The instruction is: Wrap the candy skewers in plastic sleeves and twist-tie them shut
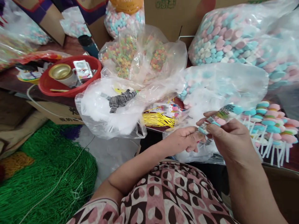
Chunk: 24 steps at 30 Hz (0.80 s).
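My right hand (230, 137) is closed on a small clear printed packet (218, 118) with pink and blue pieces inside. My left hand (185, 140) is beside it, fingertips pressed together near the packet's lower end; whether they grip its edge is too small to tell. Right of my hands lies a pile of pink and blue candies on white sticks (271, 124). Yellow twist ties (158, 120) lie left of my hands, with a printed wrapper (167, 108) just behind them.
A white-filled plastic bag (105, 109) bears a grey striped cloth (122, 99). Red basin (70, 91) stands left. Behind are bags of coloured rings (130, 54) and pastel candies (224, 40). Green cords (58, 158) lie lower left.
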Available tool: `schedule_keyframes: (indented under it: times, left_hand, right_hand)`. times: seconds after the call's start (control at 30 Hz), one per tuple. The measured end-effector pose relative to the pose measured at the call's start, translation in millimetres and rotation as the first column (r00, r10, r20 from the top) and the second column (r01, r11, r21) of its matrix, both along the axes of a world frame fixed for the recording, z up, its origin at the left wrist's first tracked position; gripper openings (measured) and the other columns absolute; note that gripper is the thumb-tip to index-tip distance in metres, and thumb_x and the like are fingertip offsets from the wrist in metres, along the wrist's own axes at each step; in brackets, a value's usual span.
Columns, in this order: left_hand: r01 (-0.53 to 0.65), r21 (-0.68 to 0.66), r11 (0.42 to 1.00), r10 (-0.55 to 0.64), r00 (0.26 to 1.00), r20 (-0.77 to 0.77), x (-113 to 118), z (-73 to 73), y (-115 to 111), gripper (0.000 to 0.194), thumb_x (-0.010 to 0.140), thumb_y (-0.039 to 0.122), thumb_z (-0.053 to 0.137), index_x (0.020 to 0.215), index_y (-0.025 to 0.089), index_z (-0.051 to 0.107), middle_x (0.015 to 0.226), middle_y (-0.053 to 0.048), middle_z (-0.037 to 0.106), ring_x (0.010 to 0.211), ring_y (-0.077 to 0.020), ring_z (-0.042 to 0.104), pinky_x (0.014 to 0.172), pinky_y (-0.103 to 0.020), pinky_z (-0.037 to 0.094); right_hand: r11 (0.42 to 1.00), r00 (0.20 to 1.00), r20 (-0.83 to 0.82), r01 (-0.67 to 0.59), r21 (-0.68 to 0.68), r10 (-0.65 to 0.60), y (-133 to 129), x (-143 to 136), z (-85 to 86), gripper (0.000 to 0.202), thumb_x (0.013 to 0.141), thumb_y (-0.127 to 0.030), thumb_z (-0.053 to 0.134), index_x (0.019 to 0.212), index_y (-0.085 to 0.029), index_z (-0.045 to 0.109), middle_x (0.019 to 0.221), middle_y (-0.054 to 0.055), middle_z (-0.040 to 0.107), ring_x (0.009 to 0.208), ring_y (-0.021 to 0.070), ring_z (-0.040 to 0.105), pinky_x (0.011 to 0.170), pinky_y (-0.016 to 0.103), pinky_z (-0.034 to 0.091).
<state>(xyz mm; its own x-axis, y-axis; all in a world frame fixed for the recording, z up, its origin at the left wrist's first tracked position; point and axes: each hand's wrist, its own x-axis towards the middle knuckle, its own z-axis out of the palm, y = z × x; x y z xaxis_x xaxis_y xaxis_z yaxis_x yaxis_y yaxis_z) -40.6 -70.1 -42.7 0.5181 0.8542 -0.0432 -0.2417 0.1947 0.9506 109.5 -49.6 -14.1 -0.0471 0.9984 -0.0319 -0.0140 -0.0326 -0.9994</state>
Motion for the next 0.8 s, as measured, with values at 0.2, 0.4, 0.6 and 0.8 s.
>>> schedule_keyframes:
  times: [0.2, 0.4, 0.6, 0.8]
  left_hand:
    - [-0.426, 0.311, 0.849, 0.515, 0.797, -0.316, -21, -8.3, 3, 0.014, 0.088, 0.031, 0.058, 0.077, 0.022, 0.059, 0.069, 0.001, 0.053, 0.066, -0.0143, 0.047, 0.067, -0.024, 0.038]
    - [-0.586, -0.028, 0.810, 0.585, 0.810, -0.037, -72, -9.1, 20, 0.029, 0.088, 0.047, 0.060, 0.078, 0.020, 0.059, 0.048, 0.009, 0.038, 0.043, -0.0072, 0.035, 0.058, -0.022, 0.041]
    - [-0.590, -0.214, 0.779, 0.620, 0.775, 0.120, -81, -5.7, 23, 0.024, 0.088, 0.039, 0.062, 0.076, 0.018, 0.057, 0.044, 0.011, 0.033, 0.038, -0.0044, 0.035, 0.055, -0.021, 0.046]
    - [-0.590, -0.290, 0.753, 0.643, 0.753, 0.139, -81, -8.5, 27, 0.025, 0.088, 0.037, 0.063, 0.075, 0.018, 0.057, 0.045, 0.012, 0.031, 0.037, -0.0038, 0.035, 0.053, -0.021, 0.046]
  right_hand:
    - [0.987, 0.981, 0.170, 0.062, 0.152, -0.088, 14, -34, -10.5, 0.027, 0.077, -0.045, 0.076, 0.093, -0.024, 0.069, 0.080, 0.001, 0.068, 0.054, 0.0128, 0.053, 0.050, 0.028, 0.045]
    - [0.913, 0.601, 0.792, -0.376, 0.159, 0.109, 38, -53, -25.4, 0.016, 0.088, -0.029, 0.061, 0.095, -0.021, 0.073, 0.090, 0.006, 0.075, 0.079, 0.0210, 0.067, 0.069, 0.032, 0.049]
    - [0.824, 0.027, 0.999, -0.566, -0.023, 0.046, 48, -72, -47.9, 0.022, 0.091, -0.019, 0.052, 0.091, -0.016, 0.074, 0.098, 0.014, 0.073, 0.090, 0.0246, 0.065, 0.071, 0.032, 0.042]
    - [0.875, 0.122, 0.990, -0.484, 0.001, 0.066, 54, -70, -54.7, 0.024, 0.089, -0.018, 0.048, 0.078, -0.017, 0.070, 0.087, 0.011, 0.073, 0.073, 0.0205, 0.063, 0.055, 0.030, 0.031]
